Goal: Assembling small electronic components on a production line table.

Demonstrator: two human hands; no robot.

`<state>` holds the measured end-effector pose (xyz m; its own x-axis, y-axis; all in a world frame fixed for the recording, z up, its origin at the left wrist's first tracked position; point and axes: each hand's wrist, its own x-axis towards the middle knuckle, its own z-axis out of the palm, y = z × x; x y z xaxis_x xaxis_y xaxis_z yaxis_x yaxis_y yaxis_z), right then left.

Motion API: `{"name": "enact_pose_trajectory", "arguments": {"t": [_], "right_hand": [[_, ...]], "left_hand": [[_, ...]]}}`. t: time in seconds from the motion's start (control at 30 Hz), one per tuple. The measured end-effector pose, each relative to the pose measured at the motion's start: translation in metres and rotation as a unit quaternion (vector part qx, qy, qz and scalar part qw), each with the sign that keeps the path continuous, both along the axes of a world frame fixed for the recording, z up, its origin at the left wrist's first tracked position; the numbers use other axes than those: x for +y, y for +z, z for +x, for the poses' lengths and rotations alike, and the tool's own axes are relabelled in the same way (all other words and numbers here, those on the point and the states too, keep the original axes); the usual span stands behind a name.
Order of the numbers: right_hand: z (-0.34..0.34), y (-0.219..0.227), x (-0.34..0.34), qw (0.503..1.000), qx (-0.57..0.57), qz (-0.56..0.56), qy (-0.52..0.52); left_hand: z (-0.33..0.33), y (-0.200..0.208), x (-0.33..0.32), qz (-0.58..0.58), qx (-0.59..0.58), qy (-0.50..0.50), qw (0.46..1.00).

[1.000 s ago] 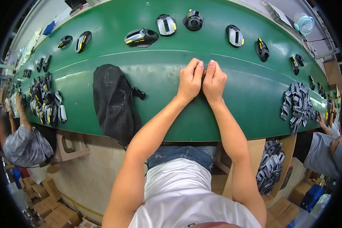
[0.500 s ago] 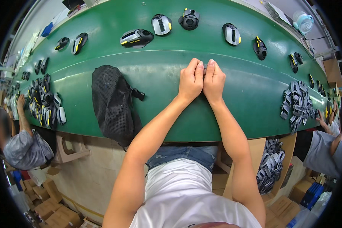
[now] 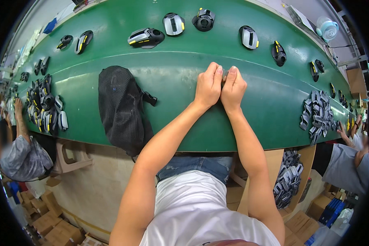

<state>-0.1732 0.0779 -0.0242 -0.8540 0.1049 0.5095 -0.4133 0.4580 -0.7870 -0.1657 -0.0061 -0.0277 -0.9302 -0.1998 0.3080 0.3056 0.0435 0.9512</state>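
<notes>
In the head view, our bare left hand [image 3: 208,86] and right hand [image 3: 233,89], upper centre, keep a curled grip on a small dark piece [image 3: 223,79], mostly hidden, over the glossy green counter [image 3: 188,133]; a black mesh bag [image 3: 121,107] lies left of centre.

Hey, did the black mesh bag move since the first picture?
No, the black mesh bag shows no clear slide either way: it lies in the same place against the near edge of the green table.
</notes>
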Motion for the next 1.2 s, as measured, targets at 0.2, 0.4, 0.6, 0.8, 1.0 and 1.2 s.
{"name": "enact_pose_trajectory", "arguments": {"t": [0.2,0.4,0.6,0.8,1.0,1.2], "right_hand": [[-0.0030,-0.0043,0.0062,0.998,-0.035,-0.043,0.017],[-0.0020,-0.0011,0.0037,0.999,-0.042,-0.024,0.011],[-0.0043,-0.0020,0.0073,0.997,-0.072,-0.020,0.006],[-0.0022,-0.0063,0.0053,0.995,-0.052,-0.081,0.022],[-0.0037,-0.0082,0.0079,0.995,-0.058,-0.072,0.032],[-0.0020,-0.0051,0.0076,0.997,-0.060,-0.050,0.015]], "left_hand": [[0.0029,0.0021,0.0044,-0.009,0.031,0.010,0.999],[0.0015,-0.0027,0.0038,-0.033,0.042,0.009,0.999],[0.0061,-0.0001,0.0075,-0.096,0.134,0.031,0.986],[0.0028,-0.0006,0.0074,-0.049,0.061,0.039,0.996],[0.0022,-0.0001,0.0086,-0.036,0.032,0.030,0.998],[0.0042,0.0011,0.0084,-0.084,0.074,0.041,0.993]]}}
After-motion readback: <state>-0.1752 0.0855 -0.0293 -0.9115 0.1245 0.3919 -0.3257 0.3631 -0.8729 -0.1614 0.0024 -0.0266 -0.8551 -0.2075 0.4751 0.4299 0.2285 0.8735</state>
